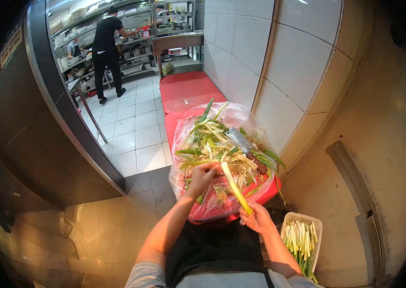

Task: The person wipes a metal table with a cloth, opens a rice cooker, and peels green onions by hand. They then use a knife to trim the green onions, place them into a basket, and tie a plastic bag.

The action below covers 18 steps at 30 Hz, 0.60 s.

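Observation:
A long pale green-and-white stalk (235, 187) slants between my hands, over the near edge of a clear plastic bag (180, 180). Its lower, yellow-green end is gripped by my right hand (256, 218), fingers closed round it. My left hand (205, 177) is closed in a pinch beside the white upper end; what its fingertips hold is too small to make out. On the bag lies a heap of green and yellowish trimmings (207, 144) with roots among them. A cleaver (241, 141) with a brown handle rests on the heap.
The bag lies on a red surface (188, 91). At the lower right, a white basket (319, 235) holds trimmed stalks (301, 240). A tiled wall (299, 53) stands to the right. Beyond the doorway, a person in black (108, 45) stands by metal shelves, with other people farther back.

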Each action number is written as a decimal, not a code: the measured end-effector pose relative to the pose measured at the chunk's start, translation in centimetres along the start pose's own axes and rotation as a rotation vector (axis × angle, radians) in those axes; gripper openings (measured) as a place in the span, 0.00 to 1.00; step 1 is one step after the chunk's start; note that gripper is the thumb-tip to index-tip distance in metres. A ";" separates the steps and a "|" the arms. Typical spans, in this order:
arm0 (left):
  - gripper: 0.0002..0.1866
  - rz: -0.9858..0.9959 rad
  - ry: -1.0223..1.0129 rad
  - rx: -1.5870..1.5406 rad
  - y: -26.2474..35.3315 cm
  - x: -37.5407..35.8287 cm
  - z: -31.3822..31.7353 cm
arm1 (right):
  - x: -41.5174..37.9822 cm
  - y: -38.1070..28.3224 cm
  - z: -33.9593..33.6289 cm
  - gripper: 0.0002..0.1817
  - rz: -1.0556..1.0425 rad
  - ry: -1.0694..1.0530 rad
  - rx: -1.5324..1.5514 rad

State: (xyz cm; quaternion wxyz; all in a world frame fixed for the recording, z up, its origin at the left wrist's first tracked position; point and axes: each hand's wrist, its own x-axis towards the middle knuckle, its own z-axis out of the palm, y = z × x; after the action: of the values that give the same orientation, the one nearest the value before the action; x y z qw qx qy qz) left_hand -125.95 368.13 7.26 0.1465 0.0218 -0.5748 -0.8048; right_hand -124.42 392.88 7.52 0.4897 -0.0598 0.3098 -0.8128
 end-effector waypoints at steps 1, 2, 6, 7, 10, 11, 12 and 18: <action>0.11 0.011 0.008 0.028 -0.1 0.2 -0.1 | -0.1 -0.1 -0.2 0.16 0.040 -0.028 0.023; 0.11 0.037 0.048 0.065 -0.2 0.5 -0.4 | -0.2 -0.2 -0.5 0.16 0.052 -0.067 0.049; 0.11 0.280 0.097 0.570 -0.5 1.7 -3.4 | -0.9 -0.8 0.2 0.16 -0.012 -0.039 -0.056; 0.12 0.376 0.078 0.788 -0.5 1.8 -3.7 | -1.2 -0.9 0.6 0.16 -0.057 0.014 -0.131; 0.20 0.484 0.123 0.811 0.3 1.4 -2.6 | -1.2 -1.9 1.7 0.15 -0.179 0.320 -0.862; 0.21 0.520 0.139 0.771 1.0 1.3 -2.1 | -1.0 -2.1 1.7 0.15 -0.362 0.334 -1.120; 0.22 0.618 0.104 0.853 2.5 1.0 -1.3 | -0.7 -2.2 1.7 0.15 -0.548 0.343 -1.376; 0.14 0.633 -0.553 1.260 4.3 -1.8 1.9 | -0.7 -2.9 4.3 0.16 -0.644 0.384 -1.727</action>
State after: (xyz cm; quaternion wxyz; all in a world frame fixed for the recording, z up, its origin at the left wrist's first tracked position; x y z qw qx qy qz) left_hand -123.70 369.10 11.62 0.1810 -0.2671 -0.9206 -0.2200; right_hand -124.52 392.54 12.71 -0.0320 -0.3497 0.8493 -0.3942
